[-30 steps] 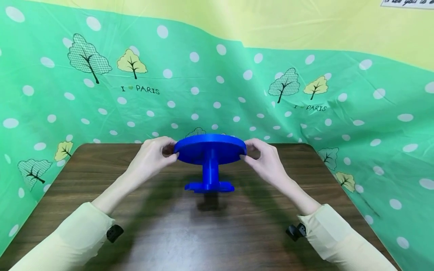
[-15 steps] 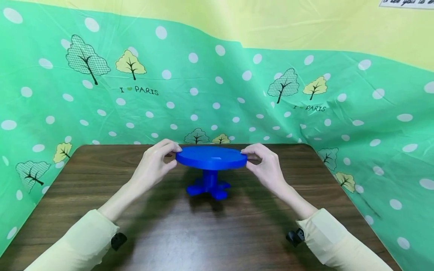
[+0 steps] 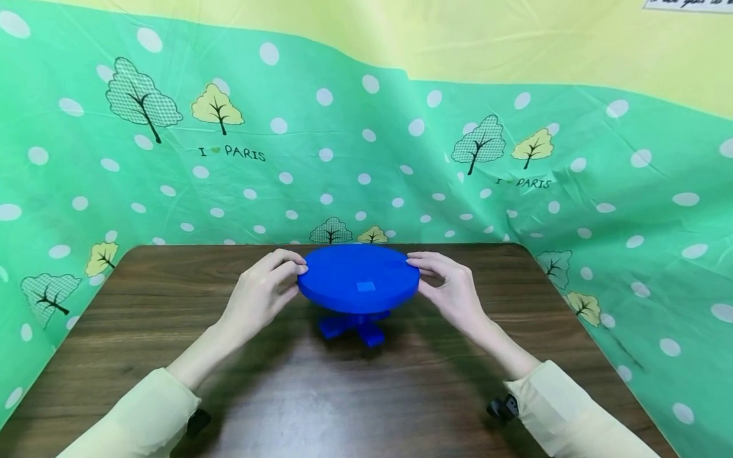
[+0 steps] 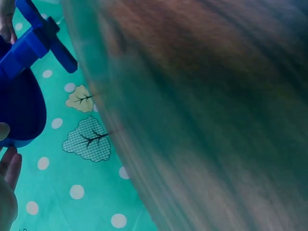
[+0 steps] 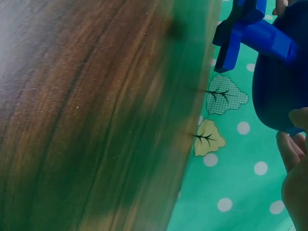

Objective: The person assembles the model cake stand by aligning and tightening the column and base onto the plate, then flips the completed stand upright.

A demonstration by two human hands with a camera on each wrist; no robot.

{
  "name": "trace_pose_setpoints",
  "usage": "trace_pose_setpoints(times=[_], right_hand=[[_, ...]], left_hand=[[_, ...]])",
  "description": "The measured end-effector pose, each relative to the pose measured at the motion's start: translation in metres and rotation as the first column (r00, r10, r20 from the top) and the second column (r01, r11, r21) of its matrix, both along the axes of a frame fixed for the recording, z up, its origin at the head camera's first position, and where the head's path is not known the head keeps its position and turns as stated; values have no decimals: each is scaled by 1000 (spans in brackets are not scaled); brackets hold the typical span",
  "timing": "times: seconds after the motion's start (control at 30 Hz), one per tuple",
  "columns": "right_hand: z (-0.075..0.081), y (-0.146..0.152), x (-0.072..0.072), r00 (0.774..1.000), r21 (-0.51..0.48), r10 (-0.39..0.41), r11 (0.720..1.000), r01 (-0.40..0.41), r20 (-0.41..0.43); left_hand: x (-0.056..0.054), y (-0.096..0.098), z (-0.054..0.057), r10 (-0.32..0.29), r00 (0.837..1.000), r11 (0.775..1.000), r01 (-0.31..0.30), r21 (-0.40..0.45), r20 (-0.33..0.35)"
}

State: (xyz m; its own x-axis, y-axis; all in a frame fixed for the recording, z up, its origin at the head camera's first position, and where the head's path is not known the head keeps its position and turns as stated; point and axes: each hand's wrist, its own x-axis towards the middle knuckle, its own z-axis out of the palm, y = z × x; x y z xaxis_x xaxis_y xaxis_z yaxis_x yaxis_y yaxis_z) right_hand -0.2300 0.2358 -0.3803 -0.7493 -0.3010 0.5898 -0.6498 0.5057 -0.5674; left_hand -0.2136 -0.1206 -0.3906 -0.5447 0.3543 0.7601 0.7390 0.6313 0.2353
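Observation:
A blue pedestal stand (image 3: 349, 267), with a round disc top, a short post and several flat splayed feet, hangs between my hands over the far part of the table. Its top tilts toward the head camera and carries a small lighter square patch. My left hand (image 3: 260, 286) pinches the disc's left rim, fingers above and thumb lower down. At the opposite rim, my right hand (image 3: 449, 283) pinches likewise. Both wrist views show the underside, post and feet of the stand (image 4: 24, 103), (image 5: 276, 91). In the head view the disc hides most of the post.
The dark wood-grain table (image 3: 338, 407) has its back edge just beyond the stand. Behind and beside it hangs a green and yellow cloth (image 3: 366, 152) with white dots and printed trees. Black wrist devices (image 3: 502, 409) sit at both sleeve cuffs.
The stand has tipped from showing its underside to showing its top, the disc leaning toward the head camera. It sits slightly lower, and both hands have turned with it, keeping their grip.

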Motion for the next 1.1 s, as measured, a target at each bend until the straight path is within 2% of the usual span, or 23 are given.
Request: trace_pose_setpoints(times=[0.1, 0.23, 0.43, 0.77, 1.1], right_hand=[[-4, 0, 0, 1000, -12, 13, 1000, -13, 0], [-8, -1, 2, 1000, -22, 25, 999, -25, 3], [-17, 0, 2, 999, -16, 33, 999, -33, -8], [-24, 1, 2, 996, 10, 47, 999, -46, -71], [-31, 6, 7, 996, 35, 93, 995, -93, -13]], left_hand=[[1, 0, -3, -7, 999, 1000, 7, -17, -41], [0, -1, -7, -31, 998, 999, 31, -13, -56], [-2, -3, -14, -83, 996, 997, 83, 1, -44], [-2, -5, -25, -101, 994, 995, 100, -11, -45], [0, -3, -31, -110, 994, 994, 110, -24, -18]])
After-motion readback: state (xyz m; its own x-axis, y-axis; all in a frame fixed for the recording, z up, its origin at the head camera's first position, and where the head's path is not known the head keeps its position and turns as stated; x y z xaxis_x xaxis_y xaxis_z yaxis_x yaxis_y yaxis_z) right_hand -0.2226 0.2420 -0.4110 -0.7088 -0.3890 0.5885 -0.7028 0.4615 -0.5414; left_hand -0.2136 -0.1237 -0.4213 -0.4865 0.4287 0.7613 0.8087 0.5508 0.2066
